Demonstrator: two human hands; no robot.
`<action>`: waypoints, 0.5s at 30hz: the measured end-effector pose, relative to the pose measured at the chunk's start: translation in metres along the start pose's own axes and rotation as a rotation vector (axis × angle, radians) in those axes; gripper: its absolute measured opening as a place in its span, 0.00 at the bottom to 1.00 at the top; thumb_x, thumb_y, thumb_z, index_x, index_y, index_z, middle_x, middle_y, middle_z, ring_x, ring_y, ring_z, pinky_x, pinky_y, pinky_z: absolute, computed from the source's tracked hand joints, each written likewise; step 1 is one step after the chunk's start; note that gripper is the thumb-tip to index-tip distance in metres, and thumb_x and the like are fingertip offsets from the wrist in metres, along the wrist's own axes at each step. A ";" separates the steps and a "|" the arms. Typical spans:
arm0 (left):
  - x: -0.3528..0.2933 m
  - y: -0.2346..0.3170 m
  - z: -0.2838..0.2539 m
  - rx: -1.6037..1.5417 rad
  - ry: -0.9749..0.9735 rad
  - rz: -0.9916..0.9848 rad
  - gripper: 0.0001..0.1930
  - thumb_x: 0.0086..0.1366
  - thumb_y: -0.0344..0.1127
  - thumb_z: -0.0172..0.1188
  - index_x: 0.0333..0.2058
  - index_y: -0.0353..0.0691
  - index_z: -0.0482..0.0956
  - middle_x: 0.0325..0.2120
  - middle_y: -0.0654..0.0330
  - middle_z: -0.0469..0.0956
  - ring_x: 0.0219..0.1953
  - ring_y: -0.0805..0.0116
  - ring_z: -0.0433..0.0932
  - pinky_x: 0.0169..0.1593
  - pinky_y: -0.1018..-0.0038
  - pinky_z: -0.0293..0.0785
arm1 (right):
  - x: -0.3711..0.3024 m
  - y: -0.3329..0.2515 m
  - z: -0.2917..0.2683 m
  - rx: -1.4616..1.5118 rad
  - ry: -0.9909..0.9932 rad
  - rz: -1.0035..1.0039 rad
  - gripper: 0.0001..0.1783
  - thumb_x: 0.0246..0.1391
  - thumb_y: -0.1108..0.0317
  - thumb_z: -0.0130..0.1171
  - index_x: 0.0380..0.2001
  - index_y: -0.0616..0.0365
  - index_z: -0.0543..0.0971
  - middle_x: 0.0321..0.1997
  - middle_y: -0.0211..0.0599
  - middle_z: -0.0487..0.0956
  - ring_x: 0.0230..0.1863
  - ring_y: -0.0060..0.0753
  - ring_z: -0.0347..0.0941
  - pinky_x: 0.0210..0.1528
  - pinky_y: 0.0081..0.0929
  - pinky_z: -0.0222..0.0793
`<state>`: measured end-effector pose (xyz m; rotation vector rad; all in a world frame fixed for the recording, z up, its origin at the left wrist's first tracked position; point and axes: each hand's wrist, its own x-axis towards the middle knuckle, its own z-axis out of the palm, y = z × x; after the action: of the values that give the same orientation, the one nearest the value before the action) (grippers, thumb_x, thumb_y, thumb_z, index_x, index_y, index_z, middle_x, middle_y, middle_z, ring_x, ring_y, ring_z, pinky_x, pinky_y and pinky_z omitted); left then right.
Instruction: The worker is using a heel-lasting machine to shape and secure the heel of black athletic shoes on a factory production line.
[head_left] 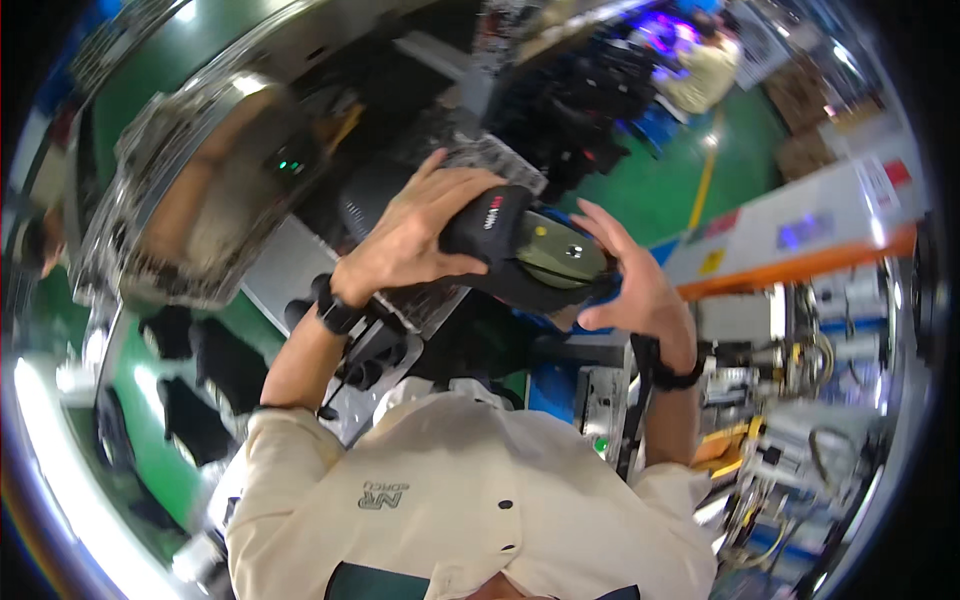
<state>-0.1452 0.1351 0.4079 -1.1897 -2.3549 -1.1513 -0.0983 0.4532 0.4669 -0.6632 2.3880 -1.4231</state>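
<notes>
In front of my chest is a black shoe upper (488, 232) fitted over an olive-green last (562, 252). The last shows a metal-rimmed hole and a small yellow dot. My left hand (415, 232) is closed on the black end, thumb on the near side and fingers over the far side. Around the opposite end curves my right hand (640, 290), its thumb at the near edge and its fingers at the far edge. The underside of the shoe upper is hidden.
At left stands a machine with a large tinted window (215, 190). Black shoe parts (225, 365) hang or stand over the green floor. A white panel with an orange edge (800, 265) runs along the right, above machinery (780, 450). Another person (705, 75) works farther back under purple light.
</notes>
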 end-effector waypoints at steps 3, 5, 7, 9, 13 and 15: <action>-0.008 0.005 0.003 0.056 0.068 0.007 0.48 0.45 0.48 0.80 0.64 0.36 0.69 0.61 0.49 0.73 0.66 0.47 0.70 0.73 0.40 0.50 | 0.049 -0.040 0.017 -0.420 -0.003 -0.166 0.61 0.32 0.65 0.77 0.72 0.58 0.58 0.65 0.61 0.72 0.66 0.51 0.70 0.68 0.41 0.65; -0.020 0.004 0.007 0.102 0.146 0.001 0.49 0.46 0.51 0.78 0.64 0.34 0.69 0.62 0.47 0.73 0.66 0.46 0.70 0.72 0.42 0.50 | 0.075 -0.049 0.045 -0.611 0.036 -0.217 0.56 0.33 0.62 0.77 0.68 0.57 0.62 0.61 0.58 0.75 0.62 0.55 0.73 0.62 0.46 0.70; -0.035 0.009 0.008 0.174 0.179 -0.043 0.48 0.49 0.49 0.77 0.65 0.32 0.67 0.64 0.46 0.70 0.68 0.46 0.67 0.73 0.42 0.47 | 0.078 -0.051 0.054 -0.654 0.085 -0.166 0.53 0.33 0.60 0.77 0.66 0.57 0.64 0.58 0.56 0.78 0.59 0.57 0.74 0.59 0.47 0.72; -0.052 0.013 0.013 0.250 0.214 -0.086 0.46 0.53 0.46 0.75 0.66 0.32 0.66 0.66 0.45 0.68 0.70 0.46 0.64 0.73 0.42 0.45 | 0.070 -0.038 0.056 -0.633 0.139 -0.179 0.47 0.34 0.59 0.77 0.60 0.56 0.69 0.49 0.52 0.82 0.51 0.57 0.79 0.53 0.48 0.75; -0.084 0.026 0.034 0.187 0.506 -0.261 0.41 0.60 0.34 0.72 0.68 0.31 0.61 0.69 0.43 0.62 0.71 0.46 0.60 0.72 0.49 0.54 | 0.041 -0.010 0.071 -0.528 0.425 -0.199 0.38 0.34 0.60 0.76 0.52 0.52 0.74 0.39 0.50 0.83 0.40 0.57 0.81 0.43 0.45 0.77; -0.094 0.029 0.057 -0.240 0.730 -0.464 0.40 0.65 0.32 0.69 0.70 0.31 0.58 0.70 0.45 0.60 0.69 0.50 0.62 0.69 0.55 0.63 | 0.016 -0.002 0.080 -0.402 0.580 -0.108 0.38 0.33 0.59 0.78 0.51 0.53 0.75 0.41 0.50 0.83 0.41 0.55 0.82 0.44 0.42 0.77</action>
<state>-0.0577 0.1351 0.3356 -0.1694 -1.9706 -1.6863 -0.0743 0.3843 0.4306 -0.5210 3.1898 -1.3179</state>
